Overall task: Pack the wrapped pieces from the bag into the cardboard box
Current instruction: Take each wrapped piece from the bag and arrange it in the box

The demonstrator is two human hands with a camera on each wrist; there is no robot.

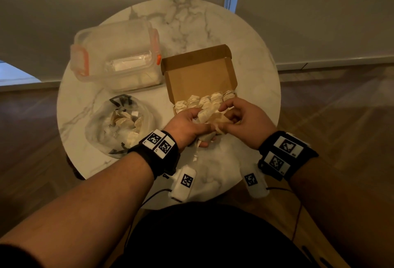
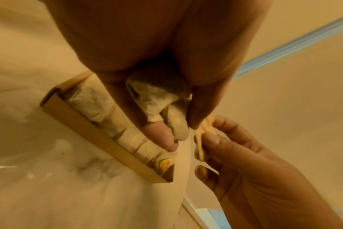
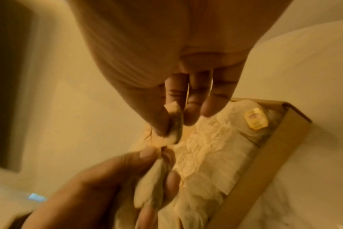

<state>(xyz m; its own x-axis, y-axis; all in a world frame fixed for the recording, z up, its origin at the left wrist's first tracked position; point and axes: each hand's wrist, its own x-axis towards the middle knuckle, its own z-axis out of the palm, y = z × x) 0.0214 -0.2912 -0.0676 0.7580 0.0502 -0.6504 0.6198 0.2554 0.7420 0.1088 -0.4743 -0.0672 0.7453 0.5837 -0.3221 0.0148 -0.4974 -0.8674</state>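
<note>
Hands meet over the near edge of the cardboard box (image 1: 200, 80) on the marble table (image 1: 251, 71): the left hand (image 1: 187, 127) grips a wrapped piece (image 1: 207, 114), the right hand (image 1: 245, 118) pinches its paper. A row of wrapped pieces (image 1: 204, 100) fills the box; the bag (image 1: 119, 124) sits left, beside a plastic container (image 1: 115, 54).

From the left wrist, thumb and fingers (image 2: 161, 136) curl round the piece.

From the right wrist, fingertips (image 3: 162, 124) nip a paper corner, blurred.

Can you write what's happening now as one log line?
left hand: holds wrapped pieces | right hand: pinches one | box: partly filled | bag: more left
</note>
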